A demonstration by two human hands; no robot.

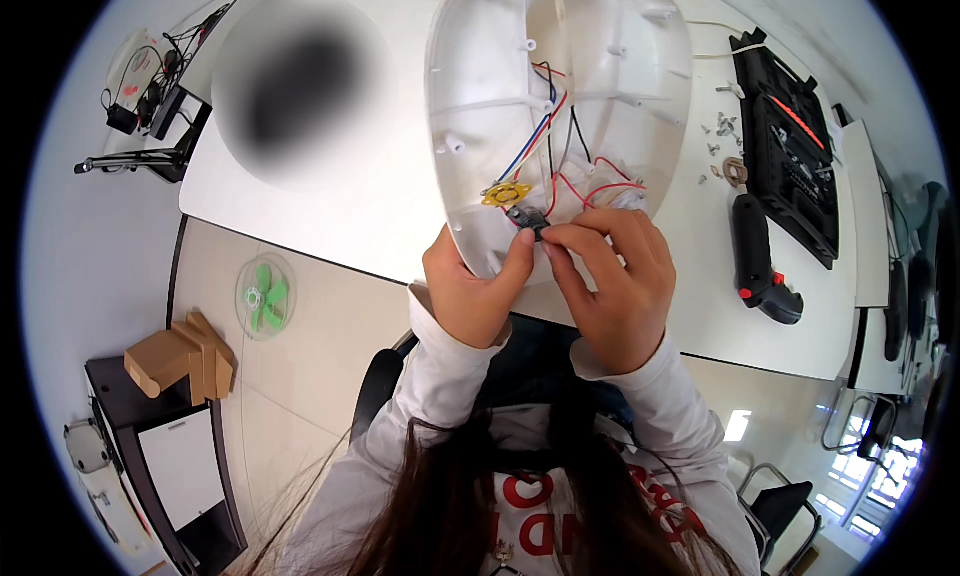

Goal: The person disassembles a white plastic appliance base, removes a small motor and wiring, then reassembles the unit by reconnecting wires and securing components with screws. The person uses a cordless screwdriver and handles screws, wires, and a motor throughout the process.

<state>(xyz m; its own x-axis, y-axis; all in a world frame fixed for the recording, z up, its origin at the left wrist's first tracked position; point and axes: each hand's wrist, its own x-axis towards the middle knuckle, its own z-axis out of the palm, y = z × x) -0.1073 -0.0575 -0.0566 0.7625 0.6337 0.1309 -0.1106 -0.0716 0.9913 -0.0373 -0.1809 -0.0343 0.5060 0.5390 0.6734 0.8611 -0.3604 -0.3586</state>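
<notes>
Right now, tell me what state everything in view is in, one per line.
White shell: open, inside facing up
Small dark part: held at fingertips
Left hand: gripping the shell's edge, thumb at the dark part
Right hand: pinching the dark part
Wires: exposed inside the shell
Tool case: open
Power screwdriver: lying down, on or off unclear
Screws: loose, scattered
Green fan: can't tell if running

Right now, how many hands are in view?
2: the left hand, at the near rim of the white shell, and the right hand, at the small dark part. No others show.
</notes>
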